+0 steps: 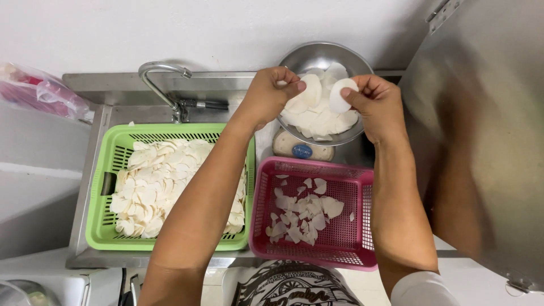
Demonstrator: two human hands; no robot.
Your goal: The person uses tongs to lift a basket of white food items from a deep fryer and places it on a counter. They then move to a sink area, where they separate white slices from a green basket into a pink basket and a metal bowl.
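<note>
Shiny steel bowl (294, 62), brushed metal sink (113, 85), perforated matt plastic baskets (107, 226).

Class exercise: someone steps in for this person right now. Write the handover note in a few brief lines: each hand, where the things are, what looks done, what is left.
Left hand: over the metal bowl, fingers closed on a white slice.
Right hand: pinching a round white slice above the same bowl.
Metal bowl: holds a heap of whole white slices, at the back of the sink.
Green basket: left, piled with many slices.
Pink basket: right, holds a smaller lot of broken pieces.
Done: part of the stock lies in each of the three containers.
Left: the two slices in hand are not yet put down.
</note>
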